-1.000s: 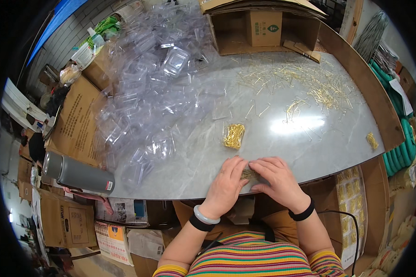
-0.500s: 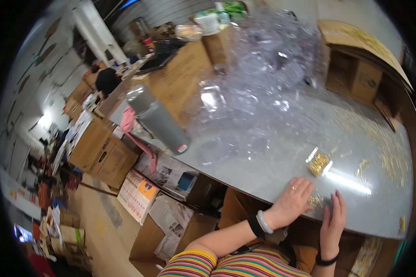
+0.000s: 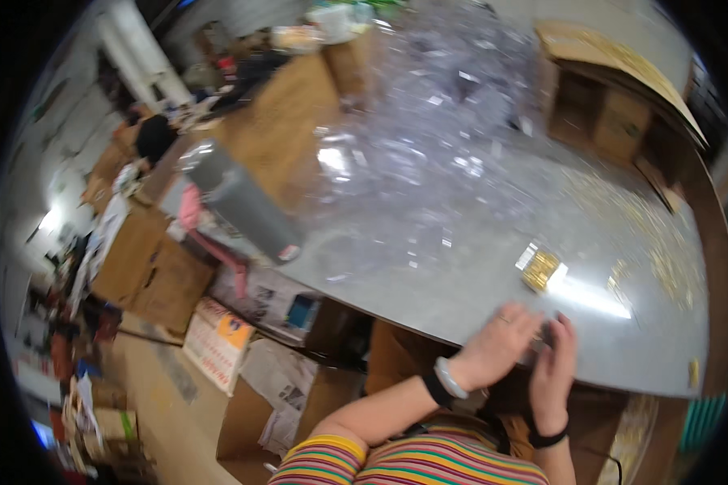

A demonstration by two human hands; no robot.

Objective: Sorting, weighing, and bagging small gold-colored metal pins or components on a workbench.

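Note:
My left hand (image 3: pixel 497 343), with a ring and a pale bangle at the wrist, rests by the near edge of the grey table (image 3: pixel 445 311), its fingers stretched out and slightly bent. Close beside it, my right hand (image 3: pixel 553 368) stands on edge with extended fingers. Small gold-coloured pieces lay between the hands a moment ago; now that spot is mostly hidden and blurred. Just beyond my fingers sits a small clear plastic box (image 3: pixel 540 269) filled with gold-coloured pieces.
A heap of clear plastic packaging (image 3: pixel 453 121) covers the far table. Thin gold-coloured pieces (image 3: pixel 663 259) are scattered at right, near a cardboard box (image 3: pixel 598 113). A grey bottle (image 3: pixel 247 206) stands at left. Below the table edge is an open carton (image 3: pixel 255 424); a person (image 3: pixel 155 137) is far left.
My hands have drawn together over the small gold pieces, the right moving toward the left. The whole view has shifted as my head turned.

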